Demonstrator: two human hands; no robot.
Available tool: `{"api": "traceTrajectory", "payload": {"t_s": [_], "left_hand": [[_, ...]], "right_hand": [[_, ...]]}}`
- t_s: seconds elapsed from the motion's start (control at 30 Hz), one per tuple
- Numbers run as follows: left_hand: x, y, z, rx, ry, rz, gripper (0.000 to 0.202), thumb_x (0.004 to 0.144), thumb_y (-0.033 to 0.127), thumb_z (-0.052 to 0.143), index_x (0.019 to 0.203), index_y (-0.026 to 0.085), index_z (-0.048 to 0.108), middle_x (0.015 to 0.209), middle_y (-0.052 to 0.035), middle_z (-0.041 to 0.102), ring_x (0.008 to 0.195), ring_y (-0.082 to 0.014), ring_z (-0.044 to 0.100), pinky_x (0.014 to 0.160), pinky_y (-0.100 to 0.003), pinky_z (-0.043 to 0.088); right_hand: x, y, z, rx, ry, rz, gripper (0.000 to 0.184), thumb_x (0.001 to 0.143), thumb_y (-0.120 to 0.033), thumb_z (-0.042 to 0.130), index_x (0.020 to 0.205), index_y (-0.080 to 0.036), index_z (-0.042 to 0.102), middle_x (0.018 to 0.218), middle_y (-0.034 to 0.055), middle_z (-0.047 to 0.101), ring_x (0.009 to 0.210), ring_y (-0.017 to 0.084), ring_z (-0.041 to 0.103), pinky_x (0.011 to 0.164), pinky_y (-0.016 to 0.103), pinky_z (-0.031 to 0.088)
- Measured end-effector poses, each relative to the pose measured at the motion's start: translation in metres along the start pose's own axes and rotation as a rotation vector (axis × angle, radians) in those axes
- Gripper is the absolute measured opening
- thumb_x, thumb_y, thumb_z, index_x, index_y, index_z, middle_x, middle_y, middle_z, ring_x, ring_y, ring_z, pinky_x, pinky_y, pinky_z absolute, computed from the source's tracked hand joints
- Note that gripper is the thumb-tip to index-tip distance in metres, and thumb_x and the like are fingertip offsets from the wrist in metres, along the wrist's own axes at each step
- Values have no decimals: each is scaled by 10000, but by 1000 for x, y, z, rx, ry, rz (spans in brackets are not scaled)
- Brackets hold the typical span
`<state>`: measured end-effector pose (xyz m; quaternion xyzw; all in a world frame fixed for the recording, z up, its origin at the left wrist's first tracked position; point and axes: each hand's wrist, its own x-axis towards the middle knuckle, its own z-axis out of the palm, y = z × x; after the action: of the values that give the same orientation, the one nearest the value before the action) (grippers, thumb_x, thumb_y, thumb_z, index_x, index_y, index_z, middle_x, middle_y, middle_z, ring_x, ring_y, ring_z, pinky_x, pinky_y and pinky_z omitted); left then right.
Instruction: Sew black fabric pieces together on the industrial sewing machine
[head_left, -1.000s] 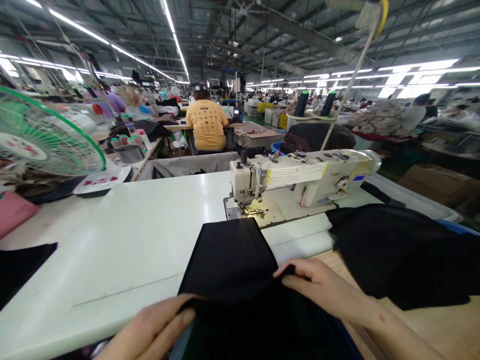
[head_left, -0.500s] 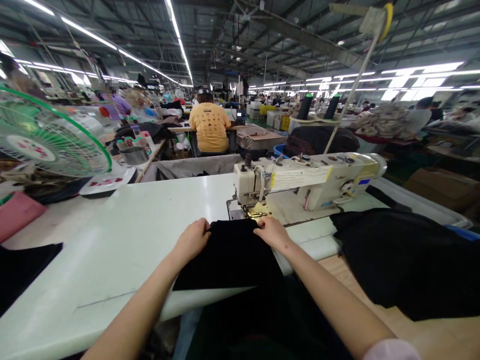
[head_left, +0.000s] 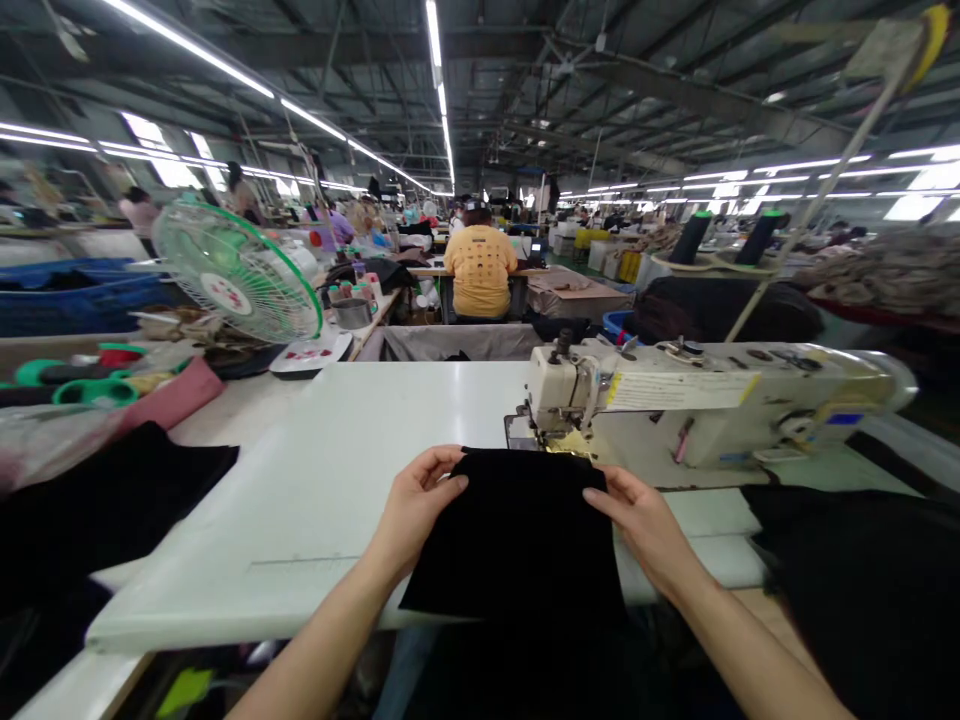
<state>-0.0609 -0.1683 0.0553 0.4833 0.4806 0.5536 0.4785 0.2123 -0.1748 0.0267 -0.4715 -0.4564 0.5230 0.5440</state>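
Observation:
A piece of black fabric lies flat on the white sewing table, its far edge just in front of the needle of the cream sewing machine. My left hand grips the fabric's far left corner, thumb on top. My right hand holds the far right corner, fingers pressed on the cloth. Both forearms reach in from the bottom of the view.
A green-rimmed fan stands at the table's back left. Black cloth piles lie at left and right. A person in a yellow shirt sits with their back to me. Thread cones stand behind the machine.
My hands have drawn the fabric's far edge slightly back from the needle and spread it. My view has swung left, showing more of the fan and the left bench.

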Motion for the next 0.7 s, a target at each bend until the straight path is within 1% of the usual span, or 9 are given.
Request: {"api": "traceTrajectory", "payload": {"t_s": [0.1,0.17,0.3,0.37,0.47,0.53,0.7], "left_hand": [[-7,6,7,-58,72,-25,223,653,282,796,835,184,714,900,-33,727,849,-170,658,815,-275,502],[-11,9,10,-85,111,-30,235,672,331,809,831,183,720,847,-22,719,778,-149,642,759,-254,500],[-16,13,16,-114,131,5,222,731,382,784,781,174,722,831,-19,714,764,-145,636,734,-243,500],[-17,15,19,-162,152,3,214,711,362,802,779,175,723,823,-14,718,756,-141,638,734,-241,503],[-19,18,23,-223,185,-21,230,669,329,835,796,175,722,786,-2,716,734,-124,633,734,-225,500],[-20,20,26,-237,183,-22,236,663,313,840,813,173,724,788,-1,718,745,-118,634,745,-214,495],[-20,22,29,-228,179,-28,250,658,306,845,834,171,732,816,-16,728,752,-130,638,735,-227,496]], "right_hand": [[-11,-4,-1,1,61,2,416,656,-449,855,963,-189,747,1001,56,759,1026,243,664,966,341,482],[-16,-3,-3,-8,132,6,438,664,-481,845,976,-186,755,1009,62,764,1027,261,673,931,340,515],[-20,0,-9,71,269,26,464,663,-527,830,984,-198,770,1037,65,770,1071,281,679,873,330,573],[-20,-2,-11,121,311,36,468,638,-517,849,980,-206,777,1065,64,769,1111,272,671,901,314,572],[-19,-7,-12,187,385,75,475,531,-466,914,920,-220,794,1081,53,771,1156,260,657,932,267,559],[-18,-12,-13,235,413,92,462,479,-424,940,876,-232,801,1059,44,777,1161,254,657,919,234,561],[-16,-18,-15,301,410,76,412,469,-344,954,839,-245,802,997,24,788,1098,207,689,854,148,561]]}}
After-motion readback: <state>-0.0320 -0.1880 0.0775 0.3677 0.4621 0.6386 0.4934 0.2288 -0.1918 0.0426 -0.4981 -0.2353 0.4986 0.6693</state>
